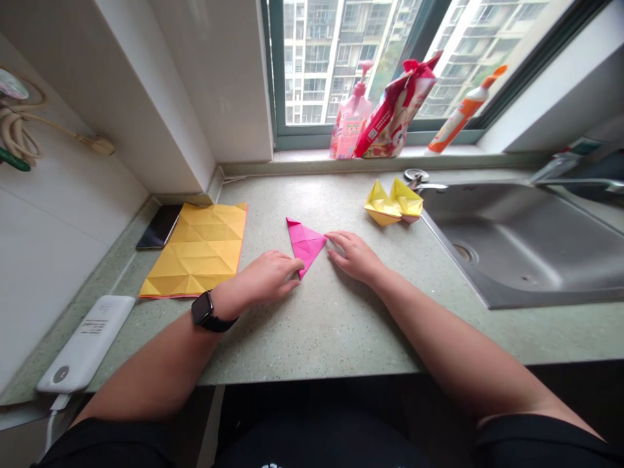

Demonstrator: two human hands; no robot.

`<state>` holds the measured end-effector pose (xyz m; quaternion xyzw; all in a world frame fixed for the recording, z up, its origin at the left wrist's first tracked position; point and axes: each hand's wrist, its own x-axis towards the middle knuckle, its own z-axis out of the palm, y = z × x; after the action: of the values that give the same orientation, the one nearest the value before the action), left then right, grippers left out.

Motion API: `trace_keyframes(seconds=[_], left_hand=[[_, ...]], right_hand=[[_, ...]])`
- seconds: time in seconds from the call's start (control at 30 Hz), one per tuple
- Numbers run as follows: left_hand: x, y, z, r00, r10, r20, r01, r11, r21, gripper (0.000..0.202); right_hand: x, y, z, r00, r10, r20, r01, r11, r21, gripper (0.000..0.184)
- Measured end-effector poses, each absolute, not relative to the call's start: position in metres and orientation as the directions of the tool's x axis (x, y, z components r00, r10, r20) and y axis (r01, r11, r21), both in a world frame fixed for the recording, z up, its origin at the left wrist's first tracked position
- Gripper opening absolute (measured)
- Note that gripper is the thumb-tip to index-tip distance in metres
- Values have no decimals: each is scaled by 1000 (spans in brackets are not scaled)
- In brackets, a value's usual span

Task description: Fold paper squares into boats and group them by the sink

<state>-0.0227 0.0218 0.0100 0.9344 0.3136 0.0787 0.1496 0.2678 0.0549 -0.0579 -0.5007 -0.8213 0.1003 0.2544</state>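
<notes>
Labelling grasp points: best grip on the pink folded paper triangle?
Pinch the pink paper triangle at its free far corner, from above: it lies flat on the counter, with the left hand at its lower tip and the right hand at its right corner.

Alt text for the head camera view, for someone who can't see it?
Left hand and right hand touch a pink paper triangle on a countertop. Two yellow paper boats sit by a steel sink; a creased yellow sheet lies left.
</notes>
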Motion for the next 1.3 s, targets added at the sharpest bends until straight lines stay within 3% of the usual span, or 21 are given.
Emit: trace_keyframes(seconds=[0.2, 0.4, 0.5, 0.77, 0.9, 1.13, 1.3], left_hand=[[-22, 21, 3, 828, 543, 141, 482, -818, 315, 11], [-21, 23, -10, 598, 779, 189, 728, -626, 280, 30], [-20, 25, -12, 540, 827, 159, 741, -556, 377, 34], [-17, 29, -6, 463, 870, 171, 538, -429, 726, 34], [-17, 32, -7, 471, 865, 173, 430, -397, 811, 36], [-15, 29, -7, 502, 844, 187, 458, -443, 770, 37], [-16, 25, -8, 500, 841, 205, 567, -497, 657, 40]], right_hand=[[264, 51, -55, -492, 807, 326, 688, 590, -423, 35], [265, 49, -52, -554, 764, 329, 631, 644, -432, 32], [265, 48, -49, -572, 760, 308, 632, 648, -425, 33], [265, 46, -47, -562, 771, 298, 639, 634, -435, 40], [264, 46, -49, -530, 799, 286, 658, 600, -456, 41], [262, 43, -45, -530, 804, 268, 639, 587, -497, 33], [260, 43, -42, -571, 769, 287, 589, 628, -509, 17]])
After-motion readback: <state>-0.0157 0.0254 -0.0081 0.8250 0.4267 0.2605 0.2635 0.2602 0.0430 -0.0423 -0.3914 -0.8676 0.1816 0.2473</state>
